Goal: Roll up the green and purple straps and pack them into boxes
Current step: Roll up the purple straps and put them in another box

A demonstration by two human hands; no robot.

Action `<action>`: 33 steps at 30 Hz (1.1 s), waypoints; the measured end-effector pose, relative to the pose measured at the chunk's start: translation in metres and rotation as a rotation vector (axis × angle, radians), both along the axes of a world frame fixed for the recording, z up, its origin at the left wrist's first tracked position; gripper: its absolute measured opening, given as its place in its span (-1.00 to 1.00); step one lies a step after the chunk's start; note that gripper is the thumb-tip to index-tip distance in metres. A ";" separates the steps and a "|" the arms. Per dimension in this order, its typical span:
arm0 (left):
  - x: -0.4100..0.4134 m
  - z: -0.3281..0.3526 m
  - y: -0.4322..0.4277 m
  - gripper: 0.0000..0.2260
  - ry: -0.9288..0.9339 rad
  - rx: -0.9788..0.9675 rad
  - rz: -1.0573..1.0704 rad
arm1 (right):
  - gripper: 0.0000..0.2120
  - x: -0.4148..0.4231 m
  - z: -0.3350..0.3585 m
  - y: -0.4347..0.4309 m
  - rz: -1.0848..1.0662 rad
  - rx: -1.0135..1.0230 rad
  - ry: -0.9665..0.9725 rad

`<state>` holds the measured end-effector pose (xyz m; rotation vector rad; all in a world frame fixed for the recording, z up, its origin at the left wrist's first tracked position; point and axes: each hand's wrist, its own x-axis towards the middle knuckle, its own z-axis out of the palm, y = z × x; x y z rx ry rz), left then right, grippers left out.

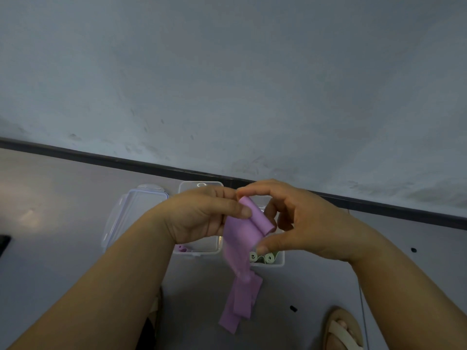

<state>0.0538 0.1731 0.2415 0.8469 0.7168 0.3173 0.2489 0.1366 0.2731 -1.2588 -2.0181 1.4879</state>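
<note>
A purple strap [241,251] is held up in front of me, its top end wound into a small roll between both hands and its long tail hanging down to the floor. My left hand [202,213] pinches the roll from the left. My right hand [290,221] curls around the roll's right end, thumb below it. Behind my hands a clear box [202,248] holds a purple roll at its near left corner. A second clear box [278,261] on the right holds rolled green straps [262,257]. Both boxes are partly hidden by my hands.
A clear lid with purple clips [131,215] lies on the grey floor left of the boxes. A dark baseboard [101,157] runs along the pale wall behind. A sandalled foot [343,329] is at the bottom right. A dark object [3,243] sits at the left edge.
</note>
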 end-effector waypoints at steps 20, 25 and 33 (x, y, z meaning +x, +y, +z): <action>0.008 0.004 -0.005 -0.98 0.165 0.059 -0.055 | -0.50 0.007 -0.006 0.001 0.055 0.052 -0.079; 0.009 0.000 -0.005 -0.80 0.287 0.147 -0.044 | -0.45 0.008 -0.010 0.001 0.077 0.066 -0.172; 0.007 -0.004 -0.002 -0.72 0.246 0.235 0.180 | -0.52 0.006 -0.009 0.002 -0.193 -0.088 -0.043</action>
